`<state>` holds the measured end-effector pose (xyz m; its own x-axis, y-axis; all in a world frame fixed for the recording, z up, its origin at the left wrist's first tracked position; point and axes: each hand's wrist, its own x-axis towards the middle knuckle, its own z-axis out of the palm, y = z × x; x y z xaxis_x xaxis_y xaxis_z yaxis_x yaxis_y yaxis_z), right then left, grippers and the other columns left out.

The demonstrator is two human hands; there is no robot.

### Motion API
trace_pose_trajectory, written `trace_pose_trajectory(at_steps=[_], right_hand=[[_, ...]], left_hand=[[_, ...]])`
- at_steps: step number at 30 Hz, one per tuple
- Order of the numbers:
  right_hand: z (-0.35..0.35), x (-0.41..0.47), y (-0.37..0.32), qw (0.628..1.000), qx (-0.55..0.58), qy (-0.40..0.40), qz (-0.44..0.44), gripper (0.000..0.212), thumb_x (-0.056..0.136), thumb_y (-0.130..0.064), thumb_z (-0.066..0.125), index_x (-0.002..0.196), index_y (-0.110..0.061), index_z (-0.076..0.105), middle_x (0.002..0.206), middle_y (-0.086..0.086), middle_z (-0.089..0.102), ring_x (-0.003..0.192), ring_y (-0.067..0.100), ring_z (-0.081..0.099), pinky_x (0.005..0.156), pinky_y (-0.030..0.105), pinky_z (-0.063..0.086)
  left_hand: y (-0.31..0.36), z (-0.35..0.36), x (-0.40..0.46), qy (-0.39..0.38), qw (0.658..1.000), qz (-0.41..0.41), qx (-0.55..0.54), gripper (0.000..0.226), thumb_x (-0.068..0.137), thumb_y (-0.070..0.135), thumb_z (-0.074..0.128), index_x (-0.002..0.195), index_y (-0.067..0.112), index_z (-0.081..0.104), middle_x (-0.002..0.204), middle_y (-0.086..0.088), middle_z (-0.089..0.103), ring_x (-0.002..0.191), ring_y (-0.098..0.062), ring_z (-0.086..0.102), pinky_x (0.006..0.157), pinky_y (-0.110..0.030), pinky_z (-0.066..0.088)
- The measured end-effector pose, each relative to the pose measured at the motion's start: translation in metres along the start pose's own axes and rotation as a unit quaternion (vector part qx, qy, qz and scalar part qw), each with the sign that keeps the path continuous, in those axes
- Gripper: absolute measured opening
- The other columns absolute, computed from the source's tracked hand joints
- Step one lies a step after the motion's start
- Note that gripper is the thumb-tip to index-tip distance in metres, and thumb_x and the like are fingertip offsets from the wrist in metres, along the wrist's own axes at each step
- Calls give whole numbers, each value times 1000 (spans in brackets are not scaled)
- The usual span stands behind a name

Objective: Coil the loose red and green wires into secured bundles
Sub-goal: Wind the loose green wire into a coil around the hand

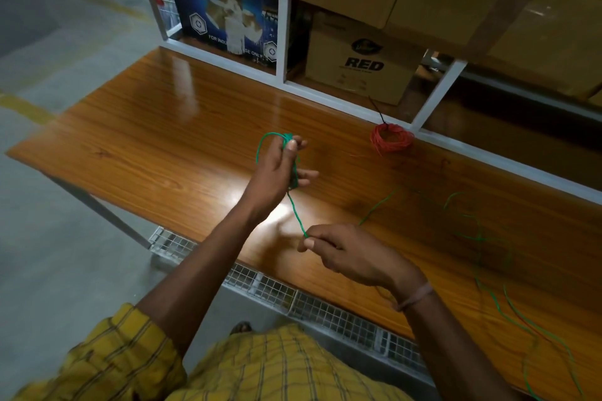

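My left hand (pixel 282 169) is raised over the wooden table (pixel 163 127) with loops of green wire (pixel 295 212) wound around its fingers. A short taut stretch of that wire runs down to my right hand (pixel 348 254), which pinches it between thumb and forefinger. The rest of the green wire trails loose across the table's right side and over its front edge. A coiled red wire bundle (pixel 391 139) with a black tie lies at the back of the table, near the shelf frame.
A white shelf frame (pixel 282 39) stands behind the table, holding a blue tape box (pixel 228 16) and a cardboard box marked RED (pixel 361 68). A wire mesh tray (pixel 293 293) runs below the table's front edge. Grey floor lies to the left.
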<state>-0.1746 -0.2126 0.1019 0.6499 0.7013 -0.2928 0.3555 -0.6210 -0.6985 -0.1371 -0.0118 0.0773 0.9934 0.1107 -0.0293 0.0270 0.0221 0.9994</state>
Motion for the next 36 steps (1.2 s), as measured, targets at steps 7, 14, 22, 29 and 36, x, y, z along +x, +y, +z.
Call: trace_pose_trajectory(at_steps=[7,14,22,29,36], right_hand=[[-55,-9,-4,986,138,88,-41,19,102,-30,64,94,-19,76,73,-1,64,61,2,44,58,25,36],[-74,9,33,958,133,250,-48,13,102,-21,69,92,-13,71,86,12,68,81,10,57,74,33,46],[-43,24,58,930,228,289,-9,26,105,-28,65,91,-6,69,78,11,60,72,9,52,65,31,40],[5,29,43,921,345,167,68,39,111,-39,49,93,-9,66,65,13,48,42,15,33,42,23,21],[5,-2,24,955,290,-17,54,19,112,-21,48,120,-8,58,65,15,62,38,19,50,42,24,39]], left_hand=[[2,3,-14,-113,966,44,227,31,117,42,35,135,23,53,130,3,68,62,-21,76,72,-45,58],[16,14,-36,-229,968,-93,35,41,118,34,31,136,9,58,130,-9,75,43,-17,52,46,-24,26],[22,9,-40,-330,917,-80,-207,55,115,38,30,147,-1,51,144,-32,53,41,-6,40,48,-29,15],[27,17,-20,-252,917,-60,-303,54,118,36,22,156,3,40,159,-13,54,84,-19,75,57,-22,48],[6,27,3,-67,989,-22,-129,40,119,33,26,150,19,45,158,-1,51,109,-28,78,78,-29,60]])
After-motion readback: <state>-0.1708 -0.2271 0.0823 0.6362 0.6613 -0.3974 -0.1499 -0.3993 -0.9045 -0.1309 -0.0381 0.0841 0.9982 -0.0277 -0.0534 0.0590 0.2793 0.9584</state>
